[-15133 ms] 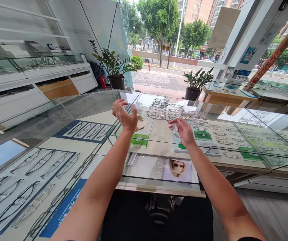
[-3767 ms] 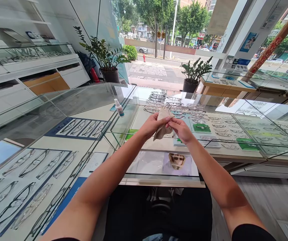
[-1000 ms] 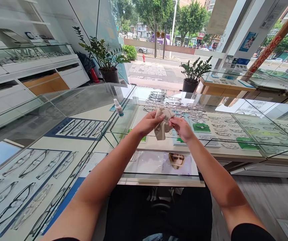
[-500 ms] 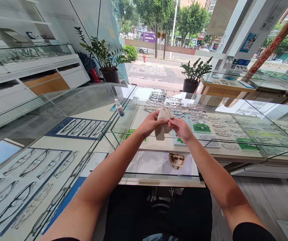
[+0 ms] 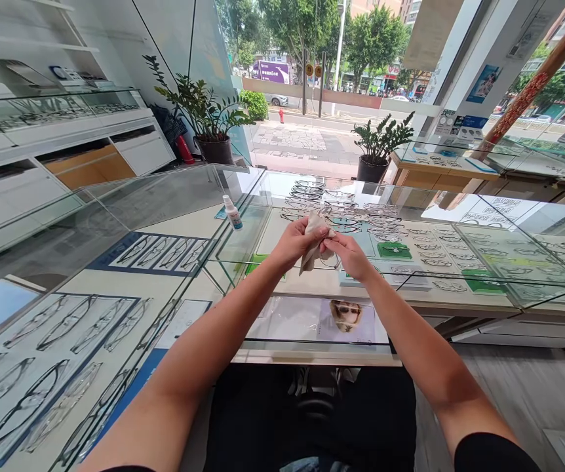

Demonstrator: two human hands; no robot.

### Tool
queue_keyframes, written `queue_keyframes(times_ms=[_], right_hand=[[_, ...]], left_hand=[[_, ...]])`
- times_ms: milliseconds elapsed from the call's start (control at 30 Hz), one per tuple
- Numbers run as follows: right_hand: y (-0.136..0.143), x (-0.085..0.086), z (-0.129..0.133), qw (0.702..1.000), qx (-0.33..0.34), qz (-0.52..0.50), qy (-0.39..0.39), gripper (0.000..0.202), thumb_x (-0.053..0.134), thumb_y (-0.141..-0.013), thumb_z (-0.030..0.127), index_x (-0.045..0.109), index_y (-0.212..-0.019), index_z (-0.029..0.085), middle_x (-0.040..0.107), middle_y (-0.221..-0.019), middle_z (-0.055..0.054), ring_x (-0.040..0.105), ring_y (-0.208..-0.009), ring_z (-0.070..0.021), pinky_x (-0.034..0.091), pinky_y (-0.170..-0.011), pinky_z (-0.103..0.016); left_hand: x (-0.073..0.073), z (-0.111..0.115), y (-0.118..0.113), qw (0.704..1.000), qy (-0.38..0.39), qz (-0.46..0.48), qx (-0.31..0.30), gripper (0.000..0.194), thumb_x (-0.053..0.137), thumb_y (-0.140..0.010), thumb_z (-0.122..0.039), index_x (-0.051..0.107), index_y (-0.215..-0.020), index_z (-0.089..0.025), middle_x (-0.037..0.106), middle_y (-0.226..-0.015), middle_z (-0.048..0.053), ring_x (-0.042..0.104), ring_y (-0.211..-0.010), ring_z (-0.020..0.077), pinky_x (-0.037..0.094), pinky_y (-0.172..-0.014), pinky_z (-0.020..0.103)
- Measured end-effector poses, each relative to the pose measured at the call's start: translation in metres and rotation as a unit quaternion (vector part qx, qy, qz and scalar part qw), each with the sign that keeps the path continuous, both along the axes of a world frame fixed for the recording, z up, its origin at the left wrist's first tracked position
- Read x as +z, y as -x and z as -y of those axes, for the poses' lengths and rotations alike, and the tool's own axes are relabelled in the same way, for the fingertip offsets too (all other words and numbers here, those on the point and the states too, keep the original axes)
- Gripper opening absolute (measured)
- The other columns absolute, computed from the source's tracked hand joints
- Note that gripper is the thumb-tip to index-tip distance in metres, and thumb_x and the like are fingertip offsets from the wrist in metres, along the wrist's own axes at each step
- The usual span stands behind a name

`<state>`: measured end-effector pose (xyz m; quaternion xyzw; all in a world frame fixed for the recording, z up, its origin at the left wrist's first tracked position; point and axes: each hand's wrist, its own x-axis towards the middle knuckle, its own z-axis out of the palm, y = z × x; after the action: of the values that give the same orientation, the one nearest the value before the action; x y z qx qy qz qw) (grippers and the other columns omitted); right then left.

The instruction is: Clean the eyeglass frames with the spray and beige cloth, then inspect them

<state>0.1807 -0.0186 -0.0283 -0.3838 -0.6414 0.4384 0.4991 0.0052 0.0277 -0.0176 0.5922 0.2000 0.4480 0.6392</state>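
A crumpled beige cloth [image 5: 311,261] hangs between my hands above the glass counter. My left hand [image 5: 298,241] is closed on it from the left. My right hand [image 5: 347,252] pinches at its right side, fingers pressed together; part of a thin frame, seemingly a pair of glasses, shows just under the fingers, mostly hidden by cloth and hand. A small white spray bottle [image 5: 232,213] stands on the glass to the left of my hands.
Rows of glasses [image 5: 307,190] lie inside the glass display case [image 5: 282,342] beyond and around my hands. More frames on a tray [image 5: 149,252] are at the left. Two potted plants [image 5: 215,149] stand near the window. A green box [image 5: 394,250] sits right of my hands.
The cloth has been bunched narrower, and my right hand has shifted slightly left, closer to my left hand. The view has moved a little.
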Motion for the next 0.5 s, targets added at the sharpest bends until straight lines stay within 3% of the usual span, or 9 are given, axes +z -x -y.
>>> queue_keyframes(times_ms=[267, 400, 500], right_hand=[[0.004, 0.001, -0.001, 1.000, 0.004, -0.022, 0.007, 0.044, 0.074, -0.089, 0.064, 0.070, -0.072, 0.023, 0.062, -0.081, -0.002, 0.053, -0.084, -0.0207, 0.042, -0.084, -0.036], [0.004, 0.000, -0.002, 0.999, 0.003, -0.045, 0.025, 0.044, 0.074, -0.088, 0.063, 0.071, -0.071, 0.023, 0.063, -0.081, -0.002, 0.052, -0.084, -0.0202, 0.042, -0.084, -0.035], [0.001, 0.000, -0.003, 0.996, -0.011, -0.081, 0.048, 0.040, 0.075, -0.085, 0.059, 0.072, -0.070, 0.023, 0.062, -0.085, -0.003, 0.054, -0.087, -0.0205, 0.043, -0.081, -0.034]], left_hand=[[0.000, 0.003, -0.007, 0.997, 0.002, 0.012, 0.070, 0.066, 0.090, -0.076, -0.080, 0.065, -0.078, -0.019, 0.064, -0.056, 0.000, 0.056, -0.051, 0.0129, 0.043, -0.051, 0.026], [-0.007, -0.005, -0.008, 0.997, 0.026, 0.006, 0.078, 0.073, 0.080, -0.078, -0.090, 0.063, -0.072, -0.020, 0.062, -0.056, 0.001, 0.061, -0.055, 0.0158, 0.048, -0.056, 0.029], [-0.013, -0.013, -0.008, 0.993, 0.048, 0.034, 0.106, 0.072, 0.083, -0.076, -0.089, 0.066, -0.079, -0.019, 0.068, -0.064, 0.002, 0.070, -0.067, 0.0193, 0.054, -0.064, 0.030]])
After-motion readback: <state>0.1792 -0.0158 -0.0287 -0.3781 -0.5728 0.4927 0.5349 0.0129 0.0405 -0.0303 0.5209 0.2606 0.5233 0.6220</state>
